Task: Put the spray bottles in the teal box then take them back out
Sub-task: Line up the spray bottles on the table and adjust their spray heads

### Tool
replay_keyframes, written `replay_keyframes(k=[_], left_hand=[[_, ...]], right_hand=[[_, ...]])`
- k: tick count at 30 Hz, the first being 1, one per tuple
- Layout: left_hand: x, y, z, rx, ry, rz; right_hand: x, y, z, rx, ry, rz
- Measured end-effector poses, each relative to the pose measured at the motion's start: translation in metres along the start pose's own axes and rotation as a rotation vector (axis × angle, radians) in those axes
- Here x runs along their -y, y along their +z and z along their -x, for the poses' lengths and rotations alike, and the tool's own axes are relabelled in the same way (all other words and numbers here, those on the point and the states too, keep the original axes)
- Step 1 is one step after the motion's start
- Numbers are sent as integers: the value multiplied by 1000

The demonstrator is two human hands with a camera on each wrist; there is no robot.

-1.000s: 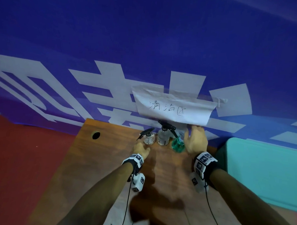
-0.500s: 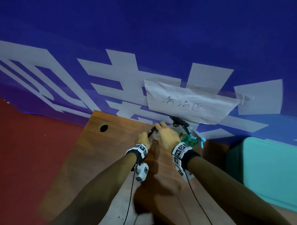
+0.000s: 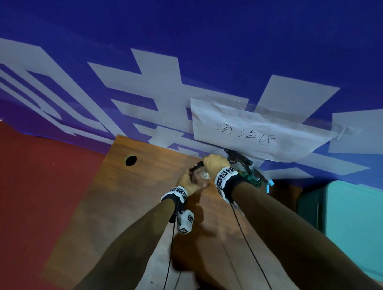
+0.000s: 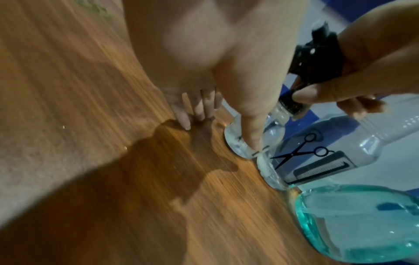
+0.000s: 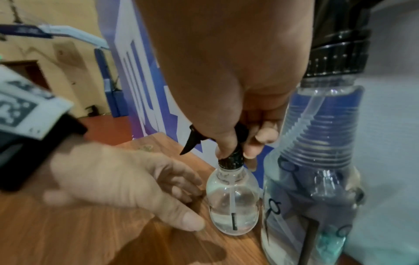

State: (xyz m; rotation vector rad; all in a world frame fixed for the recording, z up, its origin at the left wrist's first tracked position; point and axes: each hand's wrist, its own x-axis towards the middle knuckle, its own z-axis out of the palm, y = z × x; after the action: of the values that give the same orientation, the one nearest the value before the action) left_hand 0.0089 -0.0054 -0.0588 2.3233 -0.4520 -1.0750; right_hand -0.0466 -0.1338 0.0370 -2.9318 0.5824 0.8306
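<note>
Three spray bottles stand in a row at the back of the wooden table (image 3: pixel 140 197). My right hand (image 5: pixel 237 154) (image 3: pixel 215 162) pinches the black cap of the small clear bottle (image 5: pixel 233 202) (image 4: pixel 272 125), which stands on the table. My left hand (image 5: pixel 181 200) (image 3: pixel 189 182) lies open beside its base, thumb against the glass, fingertips on the wood. Right of it stands a taller clear bottle (image 5: pixel 317 161) (image 4: pixel 340 148) printed with scissors and a comb, then a teal bottle (image 4: pixel 362 224) (image 3: pixel 253 179). The teal box (image 3: pixel 354 217) sits at the far right.
A blue banner wall with a taped paper sign (image 3: pixel 252 132) rises right behind the bottles. A round cable hole (image 3: pixel 131 160) is in the table's back left. Red floor (image 3: pixel 30 192) lies past the left edge. Cables hang from both wrists.
My right hand moved left from beside the teal bottle to the small clear bottle and took hold of its cap. The left hand stayed by that bottle's base.
</note>
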Motion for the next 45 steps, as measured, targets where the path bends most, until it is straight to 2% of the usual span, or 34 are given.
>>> replay_keyframes(k=[2,5,12,16,22,27,33,45], left_hand=[[-2,7,-2,-24,-17,40],[-12,17,-6,-71,58,165],[-26,20,-12,-8,96,245],[-21,19,-8,-111,95,136],[-21,16,-7,-127,163,-70],[-20,14,-3,-120,190,-43],[-19,14,-6,-105,171,-75],[-27,2,-2,-76,150,-70]], right_hand=[[0,1,-4,-1,4,-57],[3,3,-8,-29,63,-156],[4,6,-12,-10,87,-249],[5,11,-9,-63,97,-243],[15,21,-7,-136,152,-215],[17,26,-5,-183,180,-256],[21,25,-6,-145,209,-275],[13,17,0,-126,149,-328]])
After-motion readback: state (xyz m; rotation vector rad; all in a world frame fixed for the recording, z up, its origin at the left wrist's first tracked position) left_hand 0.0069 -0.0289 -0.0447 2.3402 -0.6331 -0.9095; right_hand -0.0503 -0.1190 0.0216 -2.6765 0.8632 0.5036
